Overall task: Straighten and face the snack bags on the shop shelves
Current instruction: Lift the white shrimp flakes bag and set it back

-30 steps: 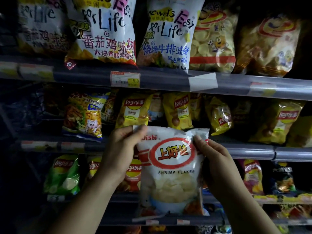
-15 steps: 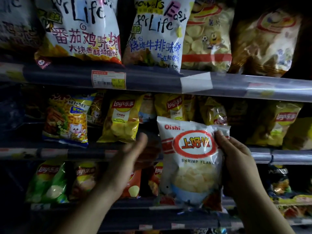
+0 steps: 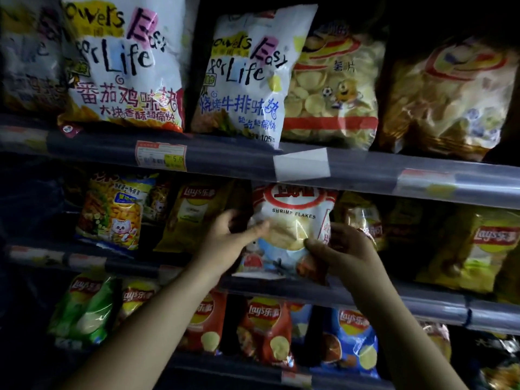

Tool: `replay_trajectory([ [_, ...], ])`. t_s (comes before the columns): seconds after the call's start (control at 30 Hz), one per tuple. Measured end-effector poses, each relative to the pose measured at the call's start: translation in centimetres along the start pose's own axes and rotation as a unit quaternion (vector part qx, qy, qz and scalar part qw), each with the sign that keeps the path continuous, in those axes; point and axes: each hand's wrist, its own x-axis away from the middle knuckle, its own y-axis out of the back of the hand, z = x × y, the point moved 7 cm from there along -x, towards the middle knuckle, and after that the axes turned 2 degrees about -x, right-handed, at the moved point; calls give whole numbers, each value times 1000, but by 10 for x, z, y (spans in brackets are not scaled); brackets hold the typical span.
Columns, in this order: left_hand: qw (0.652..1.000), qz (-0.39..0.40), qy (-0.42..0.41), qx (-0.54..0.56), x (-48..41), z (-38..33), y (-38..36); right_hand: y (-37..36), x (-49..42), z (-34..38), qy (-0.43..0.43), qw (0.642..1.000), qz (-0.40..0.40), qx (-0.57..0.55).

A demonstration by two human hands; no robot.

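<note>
A white shrimp flakes bag (image 3: 292,220) with a red oval logo stands upright on the middle shelf (image 3: 422,302), its top hidden behind the upper shelf's front rail. My right hand (image 3: 346,249) grips its lower right side, thumb across the front. My left hand (image 3: 228,243) lies against its left edge, thumb stretched over the front and fingers behind. Yellow Lay's bags (image 3: 194,215) stand on both sides of it, and another yellow Lay's bag (image 3: 475,249) sits at the far right.
The top shelf holds large white "Easy for Life" bags (image 3: 123,68) and clear potato chip bags (image 3: 332,88). A cat-print snack bag (image 3: 115,212) stands left on the middle shelf. Green, red and blue Lay's bags (image 3: 267,330) fill the bottom shelf. A price tag (image 3: 160,159) sticks on the upper rail.
The shrimp flakes bag has gone up and back from in front of the shelves into the middle shelf between the yellow bags. My left hand, off it half a second ago, now touches its left edge.
</note>
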Motion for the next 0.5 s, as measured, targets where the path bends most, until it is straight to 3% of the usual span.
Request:
replay_trajectory([
  [0.13,999,10,28,-34,-16,14,-5,4,-23,0,21,996,-34,85],
  [0.3,996,8,28,-86,-23,38,-16,-1,-36,-28,-19,989,8,149],
  [0.5,990,-14,-2,-138,-20,40,-17,-3,-33,-32,-18,988,18,152],
])
